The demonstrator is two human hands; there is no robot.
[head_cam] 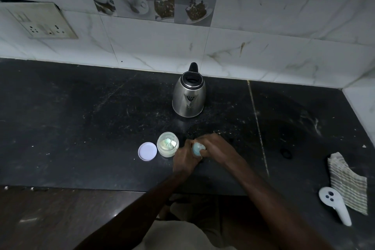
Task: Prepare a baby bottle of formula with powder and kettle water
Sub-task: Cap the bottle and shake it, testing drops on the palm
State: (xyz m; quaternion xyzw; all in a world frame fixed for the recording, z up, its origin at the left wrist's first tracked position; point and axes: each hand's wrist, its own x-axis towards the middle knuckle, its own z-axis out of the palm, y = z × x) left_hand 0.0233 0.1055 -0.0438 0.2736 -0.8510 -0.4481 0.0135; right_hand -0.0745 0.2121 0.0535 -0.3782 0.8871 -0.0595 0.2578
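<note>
Black stone worktop [81, 128] under a marble-tiled wall; both hands on the baby bottle [196, 149], near centre.
Left hand [185, 158] curled round the bottle's body, right hand [213, 146] with fingers closed over its pale blue top. Just left: open powder jar [168, 145] with a scoop inside, its lid [147, 151] flat beside it. Steel kettle [188, 91] farther back by the wall, lid open. Far right, near edge: striped cloth [348, 182], white handled tool [334, 205].
</note>
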